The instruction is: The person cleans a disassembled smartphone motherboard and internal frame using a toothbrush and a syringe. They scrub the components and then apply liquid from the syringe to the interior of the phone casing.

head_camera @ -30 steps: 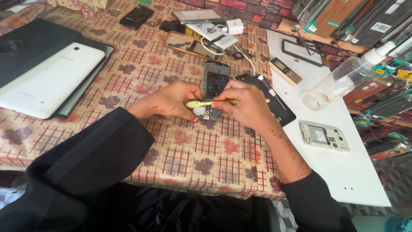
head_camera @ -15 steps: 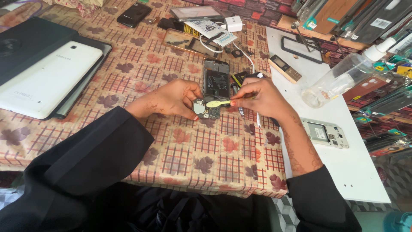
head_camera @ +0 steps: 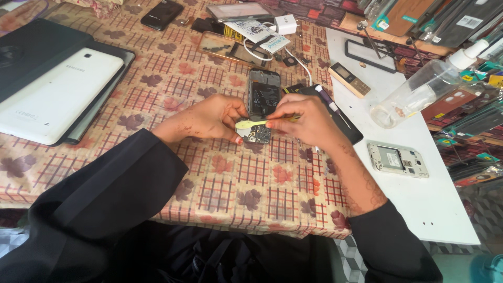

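Just below the opened phone body (head_camera: 263, 97) on the patterned tablecloth (head_camera: 251, 178), the left hand (head_camera: 212, 118) pinches a small dark circuit board (head_camera: 258, 135) between thumb and fingertips, its fingers closed on the board's left edge. The right hand (head_camera: 309, 119) comes in from the other side, its fingers clamped together around a yellow-green plastic pry tool (head_camera: 251, 124) whose flat tip lies across the top of the board, touching or nearly touching the left thumb. The opened phone body lies upright on the cloth just above both hands, its inner frame showing. To the right of the phone body, partly under the right hand, sits a black flat panel (head_camera: 348, 131) with a thin screwdriver (head_camera: 330, 105) lying on it. Farther right of the phone body a white board (head_camera: 419, 209) carries a silver phone frame (head_camera: 398, 159), a clear plastic bottle (head_camera: 419, 91) lying tilted, and a small gold bar phone (head_camera: 349, 79). Above the phone body lie a white charger plug (head_camera: 286, 23) with its cable and a gold-edged phone frame (head_camera: 230, 48). Well to the left of the phone body a white tablet (head_camera: 52, 99) rests face down on a dark case (head_camera: 31, 52).
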